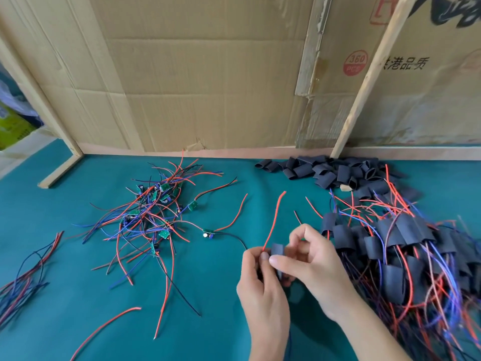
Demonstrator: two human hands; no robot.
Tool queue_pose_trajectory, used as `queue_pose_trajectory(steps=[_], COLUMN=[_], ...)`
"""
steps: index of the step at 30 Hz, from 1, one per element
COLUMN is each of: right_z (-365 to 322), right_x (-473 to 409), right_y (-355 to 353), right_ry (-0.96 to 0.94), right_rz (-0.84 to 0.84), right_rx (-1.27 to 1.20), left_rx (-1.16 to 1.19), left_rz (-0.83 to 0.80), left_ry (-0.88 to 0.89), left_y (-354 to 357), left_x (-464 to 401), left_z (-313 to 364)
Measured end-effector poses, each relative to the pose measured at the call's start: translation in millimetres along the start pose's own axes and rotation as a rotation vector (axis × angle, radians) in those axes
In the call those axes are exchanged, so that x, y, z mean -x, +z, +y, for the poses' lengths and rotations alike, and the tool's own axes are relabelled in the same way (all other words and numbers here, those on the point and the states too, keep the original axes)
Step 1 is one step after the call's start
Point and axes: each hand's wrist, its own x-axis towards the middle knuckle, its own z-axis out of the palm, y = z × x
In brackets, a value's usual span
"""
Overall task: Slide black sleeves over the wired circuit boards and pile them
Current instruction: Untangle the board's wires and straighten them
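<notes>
sleeve (277, 250) – light, soft tube, pinched by right hand (309, 261) | left hand (260, 277) grips red wire (273, 222) – floppy; hold board edges, judged | finished pile (406, 246) right

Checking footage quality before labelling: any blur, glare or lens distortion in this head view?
Head view: even daylight, no glare and only soft shadow under the hands; wide-angle bending bows the wooden slat; the sleeved pile smears toward the right edge; the left hand and right hand look slightly soft.

Teal table (65, 295) carries wired boards (153, 212), sleeves (325, 168).
</notes>
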Motion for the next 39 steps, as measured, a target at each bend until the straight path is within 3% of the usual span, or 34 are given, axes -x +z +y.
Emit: queue_pose_trajectory(steps=[10, 13, 18, 21, 30, 35, 39], right_z=[-7, -9, -29, -51, -54, -28, -17], right_x=[1, 0, -3, -6, -28, -14, -11], right_y=[-10, -11, -24, -34, 1, 0, -6], right_ry=[0.150, 0.065, -0.258, -0.357, -0.317, -0.144, -0.093], right_rz=[-0.094, 0.074, 0.460, 0.576, 0.473, 0.206, 0.234], right_rx=[-0.017, 0.034, -0.136, -0.165, -0.109, 0.119, 0.157], left_rx=[0.027, -0.015, -0.032, -0.023, -0.043, -0.085, -0.086], left_rz=[-0.071, -0.063, -0.081, -0.095, -0.103, -0.134, -0.158], left_ry=[0.002, 0.031, 0.047, 0.043, 0.037, 0.027, -0.014], left_y=[0, -1, 0, 1, 1, -1, 0], left_x=[4, 3, 4, 5, 7, 6, 8], left_z=[5, 5, 5, 5, 5, 5, 7])
